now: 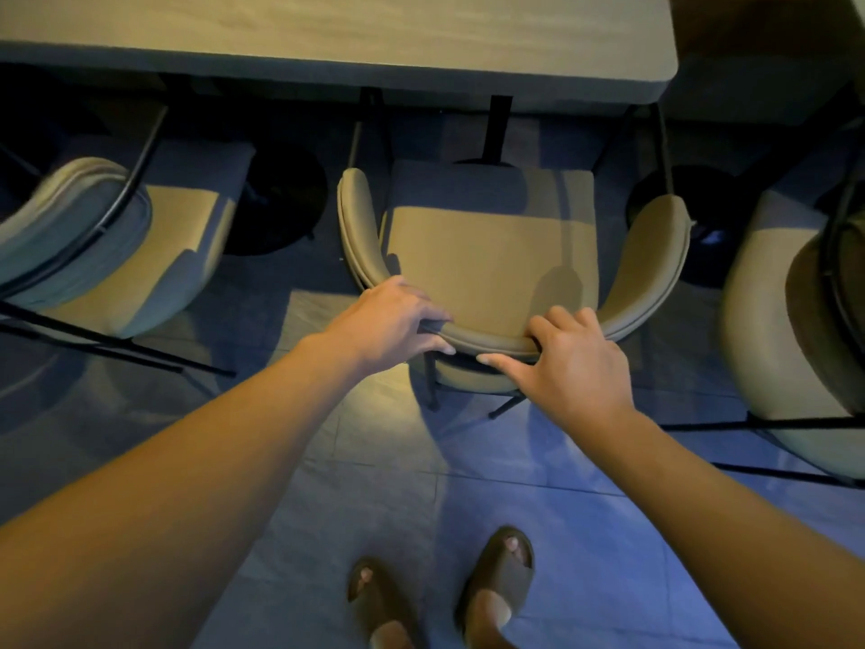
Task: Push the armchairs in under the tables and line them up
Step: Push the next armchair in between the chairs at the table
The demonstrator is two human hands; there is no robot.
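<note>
Both hands, left hand [391, 316] and right hand [573, 363], fingers curled around the middle armchair [491, 255] backrest rim, table [327, 35] edge just ahead.

tiled floor [585, 531] (blue-lit) | brown sandals [501, 578] | round table bases [281, 203]

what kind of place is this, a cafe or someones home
Probably a cafe or restaurant dining area: a long table on pedestal bases, a row of matching padded armchairs along it, and a tiled floor.

Mid armchair [491, 255] before table [327, 35], betw. L armchair [117, 255] & R armchair [767, 320]
</note>
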